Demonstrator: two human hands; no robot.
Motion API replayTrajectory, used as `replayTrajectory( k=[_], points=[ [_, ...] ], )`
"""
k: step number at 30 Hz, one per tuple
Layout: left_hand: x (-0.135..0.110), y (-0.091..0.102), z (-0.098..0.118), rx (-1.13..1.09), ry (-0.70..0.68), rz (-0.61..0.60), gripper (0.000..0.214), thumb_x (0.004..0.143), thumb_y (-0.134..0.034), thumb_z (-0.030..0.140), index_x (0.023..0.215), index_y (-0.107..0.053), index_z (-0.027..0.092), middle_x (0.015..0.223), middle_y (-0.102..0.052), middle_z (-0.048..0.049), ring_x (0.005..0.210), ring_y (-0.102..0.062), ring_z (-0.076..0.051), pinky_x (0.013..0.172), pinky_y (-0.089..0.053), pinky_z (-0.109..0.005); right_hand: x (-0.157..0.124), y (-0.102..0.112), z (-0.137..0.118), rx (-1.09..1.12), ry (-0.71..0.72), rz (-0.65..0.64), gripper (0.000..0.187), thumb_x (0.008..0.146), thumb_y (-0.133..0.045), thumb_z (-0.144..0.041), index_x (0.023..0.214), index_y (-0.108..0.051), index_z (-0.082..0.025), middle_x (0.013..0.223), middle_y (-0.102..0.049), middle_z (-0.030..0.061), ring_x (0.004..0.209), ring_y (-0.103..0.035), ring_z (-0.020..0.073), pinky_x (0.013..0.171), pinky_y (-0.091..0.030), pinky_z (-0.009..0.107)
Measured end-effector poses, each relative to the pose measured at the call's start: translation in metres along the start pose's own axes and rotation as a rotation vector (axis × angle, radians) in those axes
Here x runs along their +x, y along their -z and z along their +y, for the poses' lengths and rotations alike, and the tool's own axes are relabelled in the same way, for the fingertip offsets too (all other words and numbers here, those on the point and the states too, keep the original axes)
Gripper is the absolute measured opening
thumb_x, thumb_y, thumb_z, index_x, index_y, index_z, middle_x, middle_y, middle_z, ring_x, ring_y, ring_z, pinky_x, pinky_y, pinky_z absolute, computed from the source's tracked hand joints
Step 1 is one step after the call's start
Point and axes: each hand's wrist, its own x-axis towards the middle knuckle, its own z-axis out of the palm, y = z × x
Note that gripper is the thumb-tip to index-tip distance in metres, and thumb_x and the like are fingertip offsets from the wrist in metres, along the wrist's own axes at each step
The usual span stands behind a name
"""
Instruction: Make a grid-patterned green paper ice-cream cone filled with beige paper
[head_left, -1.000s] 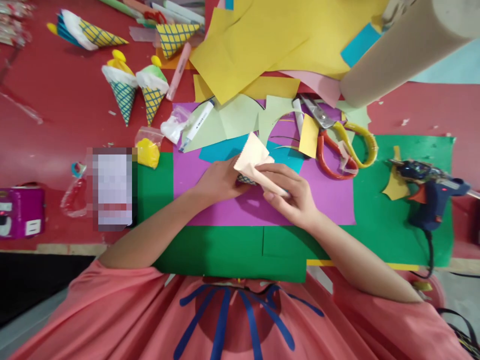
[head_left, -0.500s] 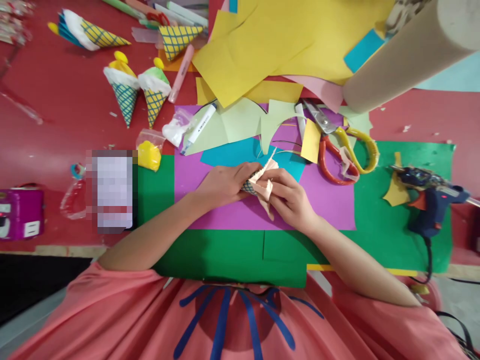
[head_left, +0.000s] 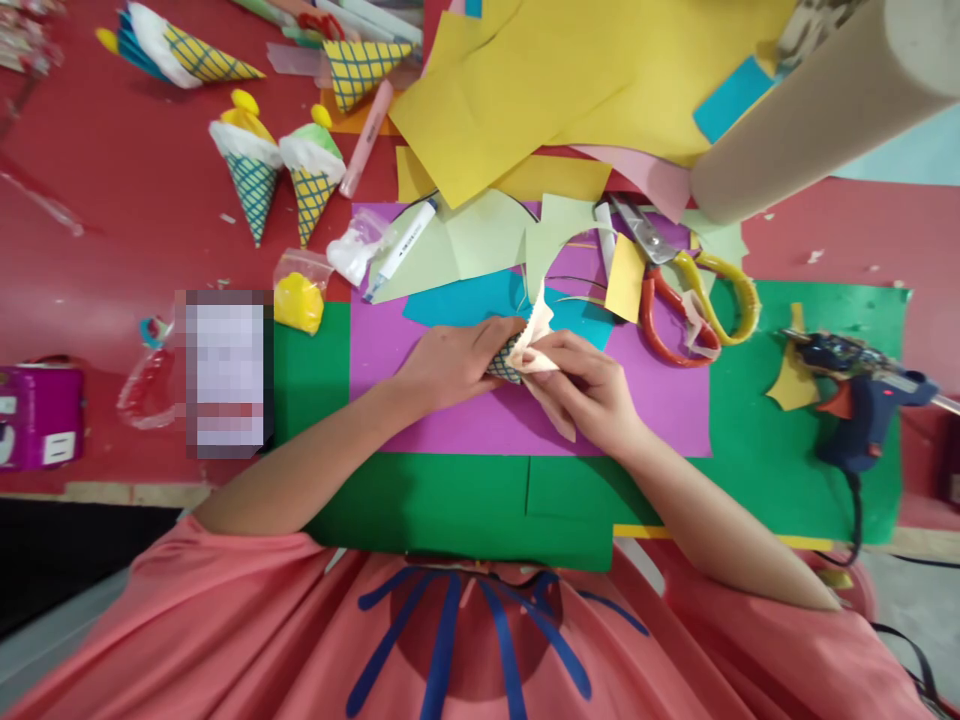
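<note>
My left hand (head_left: 450,362) is closed around a small paper cone (head_left: 504,362) with a blue grid pattern, held over a purple sheet (head_left: 660,400). My right hand (head_left: 592,392) pinches a crumpled pale peach tissue (head_left: 534,345) and presses it against the cone's open end. Both hands meet above the purple sheet, which lies on a green sheet (head_left: 450,500).
Finished paper ice-cream cones (head_left: 255,170) stand at the upper left on the red table (head_left: 112,220). Orange-and-yellow scissors (head_left: 675,290) and a blue glue gun (head_left: 862,400) lie to the right. Yellow sheets (head_left: 540,90), a cardboard tube (head_left: 810,110), a white marker (head_left: 401,248) and a purple box (head_left: 37,415) surround them.
The peach tissue was a flat open piece over the cone one second ago; it is now crumpled and bunched at the cone's mouth. Both hands stayed in nearly the same place.
</note>
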Motion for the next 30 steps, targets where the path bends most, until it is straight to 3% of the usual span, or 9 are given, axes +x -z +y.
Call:
replayTrajectory(
  k=[4,8,11,18,21,24,26,30],
  points=[
    [0.0,0.0,0.002,0.025,0.019,0.024,0.049,0.083,-0.063,0.036,0.128,-0.048,0.021,0.11,-0.068,-0.0078,0.091,-0.068,-0.026,0.064,-0.043,-0.029,0.002,0.002,0.0,0.207,-0.245,0.009,0.031,0.094,-0.051,-0.038,0.082,-0.07,-0.018,0.081,-0.067,0.0022,0.078,-0.062,0.0141,0.074,-0.05,0.027],
    [0.0,0.001,0.004,0.123,-0.005,0.066,0.047,0.082,-0.062,0.027,0.127,-0.049,0.02,0.107,-0.068,-0.0072,0.086,-0.068,-0.024,0.057,-0.041,-0.029,0.003,0.002,0.002,0.533,-0.485,0.013,0.02,0.083,-0.067,-0.038,0.09,-0.064,-0.019,0.078,-0.07,-0.0009,0.067,-0.063,0.0116,0.061,-0.049,0.023],
    [-0.001,-0.001,0.006,0.166,-0.061,0.106,0.043,0.083,-0.059,0.025,0.125,-0.05,0.019,0.102,-0.069,-0.0064,0.084,-0.068,-0.022,0.056,-0.041,-0.027,0.004,-0.001,0.002,0.64,-0.53,0.004,0.023,0.079,-0.072,-0.035,0.088,-0.058,-0.021,0.072,-0.068,-0.0024,0.06,-0.061,0.01,0.054,-0.045,0.02],
    [-0.004,-0.004,0.014,0.144,-0.087,0.116,0.041,0.085,-0.057,0.024,0.125,-0.051,0.018,0.102,-0.069,-0.0075,0.086,-0.068,-0.022,0.057,-0.043,-0.027,0.0,-0.011,0.0,0.185,-0.325,0.166,0.014,0.079,-0.068,-0.027,0.077,-0.056,-0.02,0.062,-0.058,-0.0046,0.051,-0.048,0.0069,0.047,-0.037,0.02],
    [-0.004,-0.001,0.016,0.098,-0.066,0.096,0.038,0.088,-0.055,0.026,0.125,-0.052,0.019,0.103,-0.069,-0.0066,0.086,-0.068,-0.021,0.06,-0.045,-0.026,-0.001,-0.008,-0.001,-0.049,-0.068,0.15,0.008,0.082,-0.065,-0.019,0.075,-0.061,-0.019,0.071,-0.063,-0.0006,0.065,-0.057,0.0104,0.057,-0.045,0.023],
    [-0.003,0.001,0.014,0.097,-0.026,0.084,0.038,0.088,-0.054,0.027,0.125,-0.051,0.02,0.105,-0.069,-0.0056,0.085,-0.069,-0.021,0.059,-0.046,-0.026,-0.001,-0.004,-0.003,-0.097,0.16,0.084,0.004,0.086,-0.062,-0.017,0.084,-0.066,-0.018,0.086,-0.068,0.005,0.082,-0.065,0.014,0.072,-0.052,0.027],
    [-0.003,0.001,0.011,0.107,-0.002,0.079,0.041,0.086,-0.056,0.026,0.126,-0.05,0.02,0.109,-0.069,-0.0059,0.087,-0.069,-0.021,0.06,-0.046,-0.027,-0.002,-0.002,-0.004,-0.089,0.209,0.056,0.01,0.088,-0.06,-0.019,0.094,-0.067,-0.019,0.094,-0.07,0.007,0.089,-0.067,0.0157,0.077,-0.055,0.029],
    [-0.003,0.0,0.007,0.121,0.018,0.083,0.046,0.082,-0.059,0.024,0.127,-0.049,0.018,0.112,-0.069,-0.0077,0.09,-0.069,-0.023,0.06,-0.046,-0.028,-0.004,-0.002,-0.003,-0.083,0.176,0.034,0.018,0.09,-0.055,-0.017,0.105,-0.065,-0.021,0.096,-0.073,0.0052,0.092,-0.069,0.0157,0.08,-0.056,0.029]
  ],
)
